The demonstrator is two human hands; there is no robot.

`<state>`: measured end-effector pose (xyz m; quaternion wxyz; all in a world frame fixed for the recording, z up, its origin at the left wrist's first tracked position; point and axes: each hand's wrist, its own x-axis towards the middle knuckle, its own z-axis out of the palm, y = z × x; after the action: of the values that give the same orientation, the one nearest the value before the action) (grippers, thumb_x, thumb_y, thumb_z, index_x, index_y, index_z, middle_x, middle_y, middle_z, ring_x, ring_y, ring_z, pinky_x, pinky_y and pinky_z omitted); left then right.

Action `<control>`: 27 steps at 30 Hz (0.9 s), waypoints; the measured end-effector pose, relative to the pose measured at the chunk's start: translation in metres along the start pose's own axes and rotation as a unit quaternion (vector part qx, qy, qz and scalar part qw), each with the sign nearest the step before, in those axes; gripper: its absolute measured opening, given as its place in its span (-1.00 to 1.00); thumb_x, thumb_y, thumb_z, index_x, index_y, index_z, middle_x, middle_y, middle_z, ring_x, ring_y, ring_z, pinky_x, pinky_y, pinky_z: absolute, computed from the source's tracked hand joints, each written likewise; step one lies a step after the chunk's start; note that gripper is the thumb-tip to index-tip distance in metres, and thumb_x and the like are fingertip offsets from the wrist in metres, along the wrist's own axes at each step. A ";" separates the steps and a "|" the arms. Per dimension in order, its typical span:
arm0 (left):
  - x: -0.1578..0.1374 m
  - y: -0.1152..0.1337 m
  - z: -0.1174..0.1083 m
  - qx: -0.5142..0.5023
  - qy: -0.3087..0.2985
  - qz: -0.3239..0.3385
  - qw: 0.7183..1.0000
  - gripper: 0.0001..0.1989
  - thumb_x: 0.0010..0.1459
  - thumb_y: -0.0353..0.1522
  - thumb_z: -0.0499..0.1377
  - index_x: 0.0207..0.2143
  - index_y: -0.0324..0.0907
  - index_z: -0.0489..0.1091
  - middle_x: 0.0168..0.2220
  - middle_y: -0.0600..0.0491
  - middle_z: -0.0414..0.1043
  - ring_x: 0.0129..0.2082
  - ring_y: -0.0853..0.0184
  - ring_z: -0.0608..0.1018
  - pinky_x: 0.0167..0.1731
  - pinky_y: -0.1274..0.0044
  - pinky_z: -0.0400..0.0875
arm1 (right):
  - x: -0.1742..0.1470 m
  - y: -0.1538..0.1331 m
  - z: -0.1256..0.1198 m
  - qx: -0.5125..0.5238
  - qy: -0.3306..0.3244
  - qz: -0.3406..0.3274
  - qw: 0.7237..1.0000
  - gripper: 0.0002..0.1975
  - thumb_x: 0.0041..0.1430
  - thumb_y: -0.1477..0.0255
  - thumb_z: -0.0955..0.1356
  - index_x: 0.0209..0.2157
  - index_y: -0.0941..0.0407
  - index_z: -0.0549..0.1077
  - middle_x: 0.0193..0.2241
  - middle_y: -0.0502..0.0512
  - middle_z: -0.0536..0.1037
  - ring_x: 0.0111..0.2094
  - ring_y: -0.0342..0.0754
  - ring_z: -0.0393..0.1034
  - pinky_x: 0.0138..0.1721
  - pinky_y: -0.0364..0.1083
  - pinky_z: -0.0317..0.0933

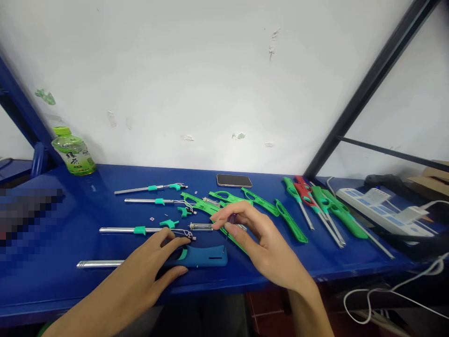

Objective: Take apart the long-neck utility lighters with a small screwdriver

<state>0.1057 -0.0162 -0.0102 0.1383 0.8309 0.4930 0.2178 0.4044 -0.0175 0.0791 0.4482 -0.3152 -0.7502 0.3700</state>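
A blue long-nosed lighter point(206, 256) lies flat near the table's front edge, its metal tube pointing left. My left hand point(157, 262) is closed around the middle of it, hiding the trigger area in part. Pinched in my right hand point(259, 238) is a small screwdriver point(226, 238); its thin shaft points down at the right end of the lighter's handle. Whether the tip touches a screw cannot be made out. Just behind lie a clear fuel tank point(201, 226), green handle shells point(259, 202) and metal lighter tubes point(122, 230) with teal parts and wires.
Several assembled green and red lighters point(305, 191) lie at the right, beside a white power strip point(386, 213). A phone point(234, 180) rests near the wall. At the back left stands a green drink bottle point(74, 152). White cables point(396, 291) hang off the right side.
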 end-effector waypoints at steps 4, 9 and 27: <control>0.000 0.001 -0.001 -0.001 -0.007 -0.006 1.000 -0.54 0.52 0.02 0.18 0.37 0.27 0.47 0.24 0.00 0.51 0.19 0.05 0.67 0.24 0.19 0.61 | 0.000 0.001 0.002 -0.031 0.052 -0.014 0.998 -0.87 0.47 0.49 0.48 -0.17 -0.03 0.52 0.04 0.01 0.54 0.06 0.01 0.47 0.05 0.00 0.41; 0.002 0.004 -0.003 -0.006 -0.003 -0.011 1.000 -0.52 0.52 0.05 0.16 0.37 0.22 0.49 0.23 -0.02 0.51 0.16 0.03 0.68 0.21 0.20 0.62 | 0.003 0.002 0.003 0.001 0.077 -0.029 0.997 -0.85 0.55 0.50 0.40 -0.01 -0.03 0.59 -0.08 0.05 0.60 -0.05 0.02 0.57 0.03 0.04 0.46; 0.003 0.010 -0.006 -0.005 -0.008 -0.015 1.000 -0.54 0.52 0.02 0.17 0.37 0.22 0.50 0.21 0.00 0.53 0.16 0.04 0.68 0.20 0.22 0.63 | -0.004 0.000 -0.011 -0.091 0.009 0.123 0.988 -0.71 0.43 0.19 0.54 -0.33 0.02 0.54 -0.60 -0.18 0.13 -0.58 -0.14 -0.08 -0.52 -0.09 -0.19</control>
<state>0.1115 -0.0185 0.0003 0.1496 0.8245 0.5032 0.2112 0.4160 -0.0182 0.0811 0.3752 -0.4480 -0.7322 0.3499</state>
